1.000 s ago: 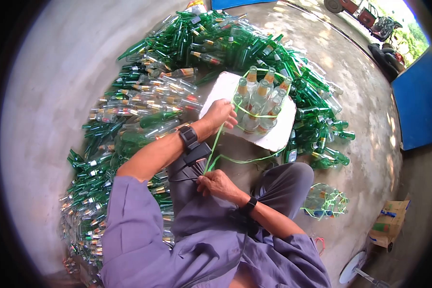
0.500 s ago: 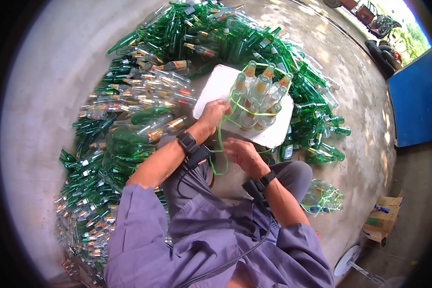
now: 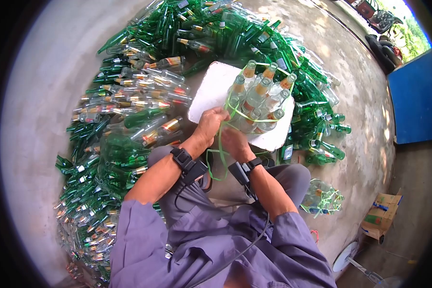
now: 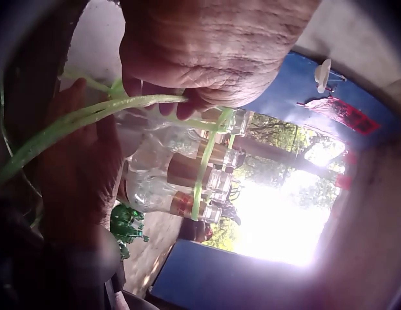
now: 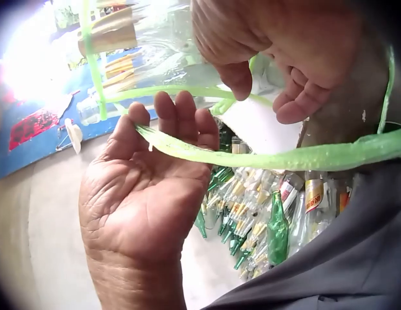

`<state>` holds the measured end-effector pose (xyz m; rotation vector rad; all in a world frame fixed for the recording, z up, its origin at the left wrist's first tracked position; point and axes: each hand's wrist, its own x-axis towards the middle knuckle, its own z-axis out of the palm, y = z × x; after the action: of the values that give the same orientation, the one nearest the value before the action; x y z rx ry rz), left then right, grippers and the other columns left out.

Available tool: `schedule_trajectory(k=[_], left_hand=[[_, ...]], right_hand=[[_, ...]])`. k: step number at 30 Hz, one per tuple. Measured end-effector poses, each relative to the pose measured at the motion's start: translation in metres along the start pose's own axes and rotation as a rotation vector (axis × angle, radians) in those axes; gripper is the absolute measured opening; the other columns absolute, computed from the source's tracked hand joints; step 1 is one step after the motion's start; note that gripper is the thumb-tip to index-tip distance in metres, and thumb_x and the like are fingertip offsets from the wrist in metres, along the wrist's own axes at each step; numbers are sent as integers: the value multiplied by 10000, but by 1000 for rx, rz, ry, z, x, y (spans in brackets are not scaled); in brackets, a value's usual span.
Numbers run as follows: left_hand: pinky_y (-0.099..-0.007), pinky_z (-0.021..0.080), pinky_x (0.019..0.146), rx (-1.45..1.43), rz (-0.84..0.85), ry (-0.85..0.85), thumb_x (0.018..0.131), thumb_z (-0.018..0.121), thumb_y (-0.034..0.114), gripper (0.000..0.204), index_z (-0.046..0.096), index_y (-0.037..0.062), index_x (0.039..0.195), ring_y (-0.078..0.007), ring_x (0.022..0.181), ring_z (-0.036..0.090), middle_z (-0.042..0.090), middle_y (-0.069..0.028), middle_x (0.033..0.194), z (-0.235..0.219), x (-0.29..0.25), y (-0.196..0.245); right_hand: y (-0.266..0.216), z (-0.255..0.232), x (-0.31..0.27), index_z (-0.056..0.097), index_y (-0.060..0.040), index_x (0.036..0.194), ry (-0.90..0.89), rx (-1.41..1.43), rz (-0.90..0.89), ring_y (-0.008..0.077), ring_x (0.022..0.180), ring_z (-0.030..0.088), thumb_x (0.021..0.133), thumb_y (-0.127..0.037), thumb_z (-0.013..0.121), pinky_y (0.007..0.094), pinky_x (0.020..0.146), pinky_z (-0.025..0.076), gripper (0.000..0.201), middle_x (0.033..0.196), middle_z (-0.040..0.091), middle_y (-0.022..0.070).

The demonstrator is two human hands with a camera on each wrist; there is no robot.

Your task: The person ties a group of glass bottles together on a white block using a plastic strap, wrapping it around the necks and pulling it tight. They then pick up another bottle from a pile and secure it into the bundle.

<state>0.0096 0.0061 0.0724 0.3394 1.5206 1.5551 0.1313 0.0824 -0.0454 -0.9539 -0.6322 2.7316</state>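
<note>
Several clear glass bottles stand upright in a cluster on a white board, with green plastic twine looped around them. My left hand pinches a strand of this twine between thumb and forefinger at the near left side of the bottles. From that pinch a flat length of twine trails off. Close beside it, my right hand reaches in at the near edge of the board. In the right wrist view its thumb and fingers are bent and apart, with a twine strand between them.
Green and clear bottles lie heaped on the left, behind and right of the board. Another twine-bound bundle of bottles rests on the floor at the right, near a cardboard box. A blue panel stands farther right.
My right hand has let go of the twine by my lap and moved up beside the left hand. The left hand keeps its pinch near the bottles, now slightly lower in view.
</note>
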Motion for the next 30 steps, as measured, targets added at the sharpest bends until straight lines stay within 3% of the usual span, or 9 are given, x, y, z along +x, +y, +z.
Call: schedule_trajectory(k=[8, 11, 17, 19, 22, 25, 26, 30], left_hand=[[-282, 476, 767, -85, -85, 10, 990, 570, 164, 199, 646, 15, 881, -136, 823, 567, 634, -43, 860, 4, -2, 2], [-274, 481, 744, -92, -26, 16, 988, 567, 159, 195, 641, 16, 877, -129, 790, 568, 625, -42, 849, 1, 4, -12], [-277, 499, 641, -85, -69, 25, 979, 571, 159, 186, 643, 26, 871, -124, 710, 575, 616, -29, 794, 3, 3, -12], [-272, 493, 640, -122, -27, 25, 972, 578, 162, 181, 648, 39, 860, -129, 708, 577, 616, -24, 777, 4, 6, -14], [-266, 440, 719, -140, -51, 35, 932, 604, 131, 137, 645, 36, 842, -126, 733, 548, 622, -26, 773, 5, 3, -11], [-264, 430, 735, -143, -22, 14, 921, 605, 104, 109, 636, 41, 838, -127, 754, 546, 621, -32, 782, 1, 9, -19], [-262, 417, 583, -78, 51, 50, 923, 601, 136, 184, 627, 43, 766, -105, 631, 492, 546, -2, 703, 0, 14, -26], [-254, 372, 639, -62, 23, 65, 918, 607, 138, 184, 635, 47, 760, -98, 676, 471, 543, 6, 705, 2, 11, -22]], right_hand=[[5, 14, 1, 539, -143, 1252, -60, 19, -89, 111, 1011, 604, 939, -81, 569, 323, 882, 480, 320, 1116, 621, -31], [6, 12, -1, 537, -137, 1262, -63, 28, -107, 111, 1013, 606, 945, -71, 558, 325, 877, 485, 325, 1125, 620, -26], [6, 1, -4, 534, -140, 1271, -150, -237, -222, 114, 982, 612, 946, -72, 561, 334, 861, 501, 333, 1120, 612, -23], [5, 10, -6, 541, -159, 1235, -82, 54, -95, 112, 975, 607, 929, -85, 587, 331, 862, 500, 318, 1081, 608, -31], [8, 15, -6, 541, -173, 1176, -14, 75, -98, 119, 988, 599, 902, -104, 622, 329, 862, 494, 294, 1045, 594, -38], [9, 21, -12, 558, -159, 1040, 6, 4, -96, 148, 952, 595, 890, -140, 651, 336, 835, 494, 177, 978, 573, -20], [14, 20, -14, 587, -131, 1045, 15, -54, -81, 149, 938, 608, 906, -150, 643, 344, 793, 510, 151, 985, 584, -9], [13, 34, -48, 607, -63, 1135, 85, -167, 64, 161, 911, 649, 936, -171, 641, 308, 740, 524, 230, 1000, 636, 29]])
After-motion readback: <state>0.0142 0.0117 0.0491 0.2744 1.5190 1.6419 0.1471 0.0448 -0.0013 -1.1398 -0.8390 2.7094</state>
